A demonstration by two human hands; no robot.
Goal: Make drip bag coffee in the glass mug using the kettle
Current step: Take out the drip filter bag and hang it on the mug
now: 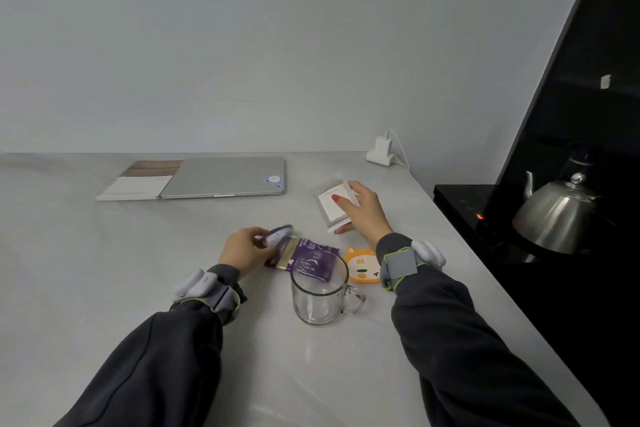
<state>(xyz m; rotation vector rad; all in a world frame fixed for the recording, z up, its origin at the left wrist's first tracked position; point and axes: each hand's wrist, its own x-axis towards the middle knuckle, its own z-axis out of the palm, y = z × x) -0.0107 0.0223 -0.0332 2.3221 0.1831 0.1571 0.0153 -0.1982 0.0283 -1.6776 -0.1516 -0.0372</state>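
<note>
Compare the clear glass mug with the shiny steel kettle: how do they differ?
The clear glass mug is see-through, open-topped and looks empty; the shiny steel kettle is opaque and lidded. The mug stands on the grey table; the kettle sits on the black counter beside it. Both are upright and untouched.

On my feed, both arms wear loose dark charcoal sleeves: the left sleeve (156, 367) lies left of the glass mug (320, 291), the right sleeve (460, 340) to the mug's right. Each cuff is wrapped by a grey band edged in bright green, the left strap (225, 300) and the right strap (400, 262). A rounded white pod sits on each band: the left pod (194, 282), the right pod (427, 251). Beyond the mug, the right hand (363, 211) shows a red-painted thumbnail (335, 198).
</note>
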